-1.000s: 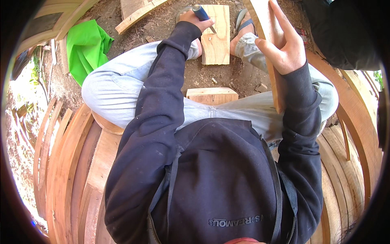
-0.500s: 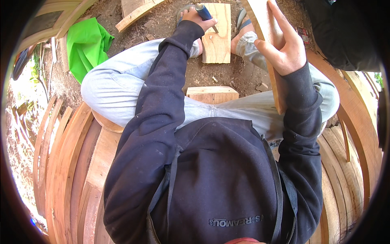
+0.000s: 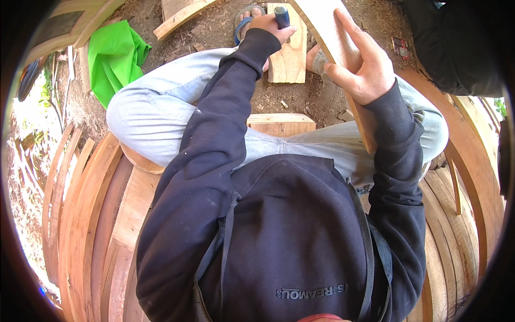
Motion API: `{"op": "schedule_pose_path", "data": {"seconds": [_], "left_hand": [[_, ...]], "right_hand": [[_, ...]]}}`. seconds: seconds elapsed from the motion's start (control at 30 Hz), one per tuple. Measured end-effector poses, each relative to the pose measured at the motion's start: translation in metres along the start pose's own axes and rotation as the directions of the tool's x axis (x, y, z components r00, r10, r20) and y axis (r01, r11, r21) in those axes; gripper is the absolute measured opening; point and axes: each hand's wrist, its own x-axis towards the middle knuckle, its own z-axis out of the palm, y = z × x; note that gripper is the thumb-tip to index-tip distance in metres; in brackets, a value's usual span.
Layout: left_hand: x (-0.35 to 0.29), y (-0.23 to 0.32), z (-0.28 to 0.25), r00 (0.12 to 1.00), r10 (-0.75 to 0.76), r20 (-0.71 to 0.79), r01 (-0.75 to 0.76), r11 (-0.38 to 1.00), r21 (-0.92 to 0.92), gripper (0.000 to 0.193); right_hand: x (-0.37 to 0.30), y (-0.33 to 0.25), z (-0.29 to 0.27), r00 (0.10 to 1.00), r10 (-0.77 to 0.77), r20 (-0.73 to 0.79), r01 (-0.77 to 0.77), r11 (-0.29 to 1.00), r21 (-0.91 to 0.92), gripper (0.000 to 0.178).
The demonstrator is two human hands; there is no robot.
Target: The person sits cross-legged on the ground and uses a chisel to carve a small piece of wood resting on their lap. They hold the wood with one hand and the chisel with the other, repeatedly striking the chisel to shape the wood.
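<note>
My left hand [image 3: 271, 27] is closed round a blue-handled chisel [image 3: 282, 17], which stands nearly upright over a flat pale wood block [image 3: 287, 67] on the ground. Its lower tip is hidden behind my fingers. With thumb and fingers on opposite sides, my right hand [image 3: 366, 70] grips a long wooden board [image 3: 327, 33]. The board slants from my right thigh up past the top edge of the view, its upper part passing over the block's right edge.
Another wood block [image 3: 281, 124] lies between my crossed legs. Green cloth [image 3: 115, 61] is on the left. Curved wood strips [image 3: 80, 214] stack at lower left, with more curved planks [image 3: 477, 155] on the right. Dark fabric [image 3: 450, 53] hangs at upper right.
The board's upper end has swung left toward the block, my right hand moving slightly left and down. My left hand has shifted right, and the chisel handle stands more upright.
</note>
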Motion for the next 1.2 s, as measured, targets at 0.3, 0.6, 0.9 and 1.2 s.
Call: {"op": "schedule_pose_path", "data": {"seconds": [0.3,0.6,0.9,1.2], "left_hand": [[-0.009,0.022,-0.013,0.992,-0.044,0.115,0.054,0.995,-0.080,0.041],[-0.003,0.021,0.003,0.991,0.073,-0.114,-0.072,0.997,0.008,0.045],[0.012,-0.003,0.038,0.998,0.023,-0.061,-0.040,0.952,-0.303,0.049],[0.009,-0.050,0.018,0.963,-0.244,0.118,0.270,0.847,-0.458,0.030]], "right_hand": [[-0.009,-0.003,0.001,0.922,-0.137,-0.363,0.298,0.849,0.437,0.091],[-0.005,-0.020,-0.006,0.961,-0.187,-0.203,0.188,0.982,-0.017,0.079],[-0.018,-0.028,0.004,0.996,0.025,-0.090,-0.030,0.998,-0.052,0.079],[-0.008,-0.014,0.012,0.994,0.093,-0.049,-0.088,0.992,0.085,0.083]]}}
